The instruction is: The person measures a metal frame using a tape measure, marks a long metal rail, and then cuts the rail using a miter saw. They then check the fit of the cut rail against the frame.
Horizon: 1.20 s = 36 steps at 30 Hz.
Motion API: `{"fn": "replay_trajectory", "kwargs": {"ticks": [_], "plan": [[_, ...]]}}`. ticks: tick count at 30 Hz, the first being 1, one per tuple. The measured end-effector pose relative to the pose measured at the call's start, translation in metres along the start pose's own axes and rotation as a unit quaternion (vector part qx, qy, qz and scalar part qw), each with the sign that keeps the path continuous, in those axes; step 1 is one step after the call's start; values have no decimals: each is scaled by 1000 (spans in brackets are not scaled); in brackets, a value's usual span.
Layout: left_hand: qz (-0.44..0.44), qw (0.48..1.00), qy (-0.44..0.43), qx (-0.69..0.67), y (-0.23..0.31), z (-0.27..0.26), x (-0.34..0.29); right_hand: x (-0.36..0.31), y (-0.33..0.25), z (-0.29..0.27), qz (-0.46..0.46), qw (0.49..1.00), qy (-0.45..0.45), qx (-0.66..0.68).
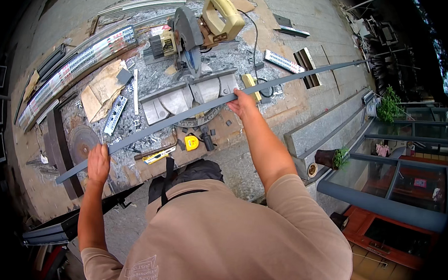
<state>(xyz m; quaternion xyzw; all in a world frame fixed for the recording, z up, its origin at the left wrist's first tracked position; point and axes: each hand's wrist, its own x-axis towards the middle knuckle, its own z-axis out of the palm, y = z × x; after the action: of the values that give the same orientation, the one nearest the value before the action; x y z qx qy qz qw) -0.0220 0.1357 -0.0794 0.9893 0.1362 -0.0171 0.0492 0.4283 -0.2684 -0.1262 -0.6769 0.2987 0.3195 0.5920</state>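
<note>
A long grey metal profile (pixel 169 122) runs slantwise across the view, from the lower left of the workbench out past its right side. Near its left end, my left hand (pixel 98 163) is closed round it. Further along, my right hand (pixel 242 103) grips the same bar, just right of the saw's base. Beyond the bar stands a miter saw (pixel 191 42) with a cream handle and a grey blade guard. Its metal fence and table (pixel 157 108) lie directly behind the bar. Whether the bar touches the saw table, I cannot tell.
Metal shavings cover the bench (pixel 127 157). Near me lie a yellow tape measure (pixel 191 142), a utility knife (pixel 160 155) and a dark-handled tool (pixel 207 139). A loose round saw blade (pixel 83 142) rests at left, with wrapped profiles (pixel 81 69) behind. Potted plants (pixel 329 158) stand at right.
</note>
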Motion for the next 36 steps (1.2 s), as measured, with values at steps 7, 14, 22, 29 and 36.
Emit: {"fn": "replay_trajectory", "kwargs": {"ticks": [7, 14, 22, 29, 36], "plan": [[4, 1000, 10, -3, -3, 2, -3, -14, 3, -1, -7, 999, -32, -13], [-11, 1000, -15, -12, -5, 14, -7, -11, -5, -9, 29, 997, -59, -34], [-8, 999, -32, -27, 0, -4, 2, -1, 26, -25, 9, 976, -139, 170], [1, 1000, -21, -21, -3, 2, -4, -5, 24, -18, 19, 983, -103, 148], [-3, 999, -30, -17, -4, 3, -3, 0, 23, -20, 27, 986, -91, 134]]}}
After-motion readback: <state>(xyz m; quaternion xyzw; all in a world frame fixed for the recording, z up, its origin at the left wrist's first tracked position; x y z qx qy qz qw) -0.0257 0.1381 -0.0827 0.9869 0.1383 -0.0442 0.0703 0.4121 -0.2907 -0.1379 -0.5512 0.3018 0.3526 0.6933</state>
